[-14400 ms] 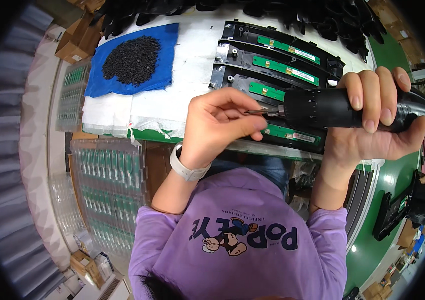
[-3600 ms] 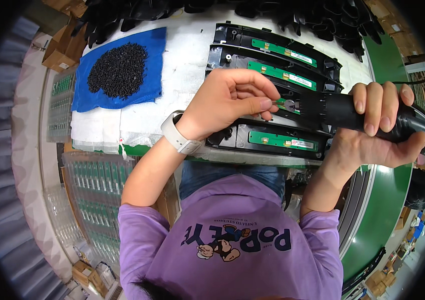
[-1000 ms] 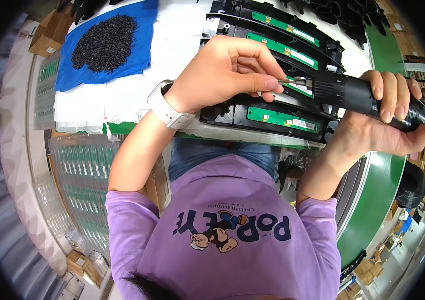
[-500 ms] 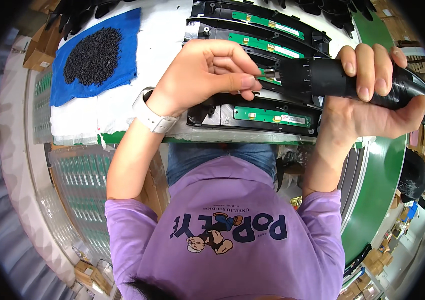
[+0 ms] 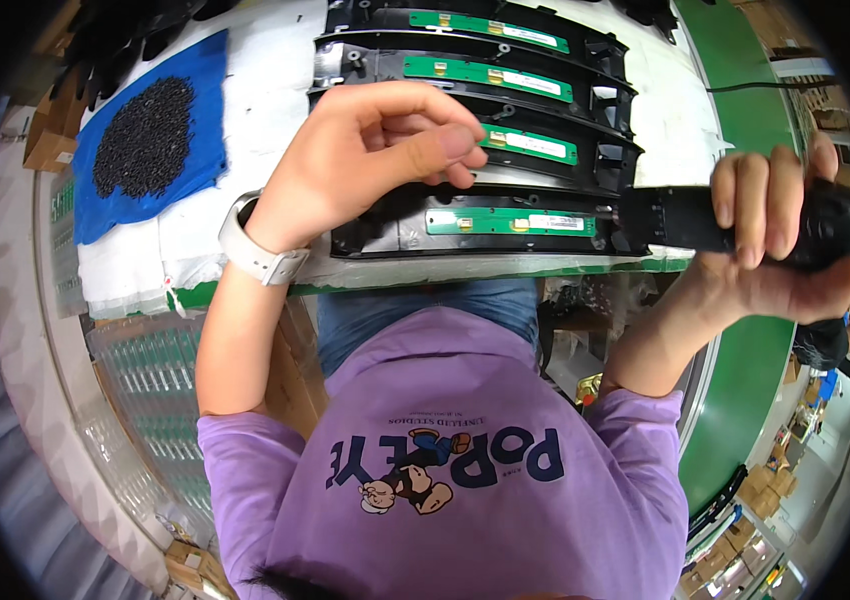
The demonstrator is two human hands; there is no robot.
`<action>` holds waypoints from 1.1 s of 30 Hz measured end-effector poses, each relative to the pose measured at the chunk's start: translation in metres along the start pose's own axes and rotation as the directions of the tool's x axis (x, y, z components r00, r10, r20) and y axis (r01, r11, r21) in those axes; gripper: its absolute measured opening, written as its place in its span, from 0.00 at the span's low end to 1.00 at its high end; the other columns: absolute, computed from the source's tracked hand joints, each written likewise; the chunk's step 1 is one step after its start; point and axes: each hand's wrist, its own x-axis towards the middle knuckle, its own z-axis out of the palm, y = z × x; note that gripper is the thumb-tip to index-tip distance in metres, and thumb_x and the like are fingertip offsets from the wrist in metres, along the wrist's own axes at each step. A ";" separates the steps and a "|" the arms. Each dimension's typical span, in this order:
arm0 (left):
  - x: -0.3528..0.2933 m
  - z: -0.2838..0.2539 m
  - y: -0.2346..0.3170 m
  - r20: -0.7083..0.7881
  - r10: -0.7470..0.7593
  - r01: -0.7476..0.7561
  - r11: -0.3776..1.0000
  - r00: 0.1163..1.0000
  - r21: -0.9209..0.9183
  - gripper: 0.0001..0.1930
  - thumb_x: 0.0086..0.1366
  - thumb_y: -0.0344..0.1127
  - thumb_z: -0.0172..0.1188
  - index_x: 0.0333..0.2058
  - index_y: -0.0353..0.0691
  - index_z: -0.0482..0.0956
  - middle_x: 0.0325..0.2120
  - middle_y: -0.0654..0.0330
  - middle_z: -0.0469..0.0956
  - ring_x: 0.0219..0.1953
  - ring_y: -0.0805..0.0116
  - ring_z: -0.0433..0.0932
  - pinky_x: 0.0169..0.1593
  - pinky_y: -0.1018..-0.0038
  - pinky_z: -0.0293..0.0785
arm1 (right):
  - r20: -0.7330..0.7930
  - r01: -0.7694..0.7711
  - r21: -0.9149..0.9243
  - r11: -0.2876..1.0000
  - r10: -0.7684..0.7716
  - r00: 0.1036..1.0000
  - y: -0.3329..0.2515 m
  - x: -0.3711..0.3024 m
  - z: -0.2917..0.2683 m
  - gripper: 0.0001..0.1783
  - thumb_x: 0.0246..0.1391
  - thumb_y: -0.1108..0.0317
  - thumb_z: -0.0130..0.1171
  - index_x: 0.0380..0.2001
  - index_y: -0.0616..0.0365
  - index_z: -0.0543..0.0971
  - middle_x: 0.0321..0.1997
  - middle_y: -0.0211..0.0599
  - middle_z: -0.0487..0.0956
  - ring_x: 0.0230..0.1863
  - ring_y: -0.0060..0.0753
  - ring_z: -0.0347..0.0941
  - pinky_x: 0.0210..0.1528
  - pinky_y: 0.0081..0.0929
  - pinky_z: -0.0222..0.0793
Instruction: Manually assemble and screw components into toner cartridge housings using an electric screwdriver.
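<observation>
My right hand [image 5: 760,235] is wrapped round a black electric screwdriver [image 5: 683,218], which lies nearly sideways with its tip pointing left. The tip is close to the right end of a green circuit board [image 5: 510,223] in the nearest black plastic housing [image 5: 377,236]; whether it touches a screw cannot be made out. Above the left part of the housings is my left hand [image 5: 365,150], its thumb and index finger pinched together. Anything between those fingertips is hidden or too small to see. Another circuit board [image 5: 535,146] shows just past the fingertips, in the housing behind.
More black housings with boards [image 5: 490,78] line up toward the back on a white-covered table [image 5: 265,95]. At the left, a heap of small black screws [image 5: 145,140] lies on a blue cloth [image 5: 207,120]. Trays of green boards [image 5: 150,365] stand below the table, and cardboard boxes [image 5: 50,145] at far left.
The screwdriver tip has left my left fingertips and moved right and nearer me, down to the nearest board's right end. My left hand remains pinched. The whole view has shifted a little.
</observation>
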 end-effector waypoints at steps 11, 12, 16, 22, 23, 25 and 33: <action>0.001 0.001 0.002 0.016 -0.046 0.045 0.999 0.999 0.024 0.13 0.63 0.37 0.52 0.39 0.32 0.75 0.33 0.53 0.79 0.34 0.70 0.79 0.40 0.79 0.73 | 0.193 0.048 -0.197 0.979 -0.010 0.981 -0.007 -0.021 -0.021 0.40 0.45 0.37 0.57 0.48 0.60 0.61 0.18 0.25 0.65 0.14 0.21 0.63 0.24 0.24 0.60; 0.000 0.001 0.002 0.015 -0.047 0.047 0.999 0.999 0.023 0.13 0.63 0.37 0.52 0.39 0.32 0.75 0.33 0.53 0.79 0.34 0.70 0.79 0.40 0.79 0.73 | 0.180 0.040 -0.206 0.978 -0.002 0.984 -0.007 -0.021 -0.022 0.40 0.45 0.37 0.57 0.48 0.60 0.61 0.17 0.25 0.65 0.14 0.21 0.63 0.24 0.24 0.60; 0.000 0.001 0.001 0.019 -0.057 0.057 0.998 0.998 -0.001 0.13 0.62 0.35 0.52 0.39 0.31 0.75 0.33 0.53 0.79 0.34 0.70 0.78 0.41 0.77 0.74 | 0.201 0.033 -0.208 0.978 0.009 0.980 -0.009 -0.019 -0.022 0.40 0.46 0.37 0.57 0.48 0.61 0.61 0.18 0.25 0.65 0.14 0.21 0.63 0.25 0.24 0.61; 0.001 0.001 0.003 0.026 -0.051 0.051 0.999 0.998 -0.001 0.12 0.62 0.34 0.53 0.39 0.30 0.75 0.33 0.53 0.79 0.33 0.70 0.78 0.42 0.75 0.74 | 0.212 0.037 -0.237 0.971 0.014 0.977 -0.007 -0.019 -0.022 0.40 0.45 0.36 0.57 0.47 0.61 0.61 0.18 0.26 0.65 0.14 0.21 0.63 0.24 0.24 0.61; 0.001 0.001 0.003 0.026 -0.052 0.052 0.999 0.998 -0.008 0.12 0.62 0.34 0.53 0.39 0.30 0.75 0.33 0.53 0.78 0.33 0.70 0.78 0.41 0.75 0.74 | 0.194 0.040 -0.244 0.969 0.008 0.981 -0.006 -0.019 -0.021 0.40 0.45 0.36 0.57 0.47 0.61 0.62 0.17 0.25 0.65 0.14 0.21 0.63 0.24 0.24 0.61; 0.001 0.001 0.002 0.028 -0.043 0.043 0.999 0.999 -0.001 0.12 0.61 0.33 0.54 0.39 0.30 0.75 0.33 0.53 0.79 0.33 0.70 0.78 0.42 0.75 0.74 | 0.176 0.042 -0.250 0.967 0.003 0.984 -0.006 -0.019 -0.020 0.40 0.45 0.36 0.57 0.47 0.61 0.62 0.17 0.25 0.65 0.14 0.21 0.63 0.23 0.24 0.60; -0.001 0.003 0.002 0.019 -0.046 0.046 0.999 0.999 0.003 0.11 0.60 0.32 0.55 0.38 0.31 0.75 0.32 0.54 0.79 0.32 0.71 0.78 0.42 0.76 0.75 | 0.119 0.039 -0.237 0.971 -0.011 0.993 0.001 -0.022 -0.017 0.35 0.45 0.40 0.58 0.42 0.61 0.63 0.17 0.27 0.65 0.13 0.21 0.61 0.21 0.23 0.59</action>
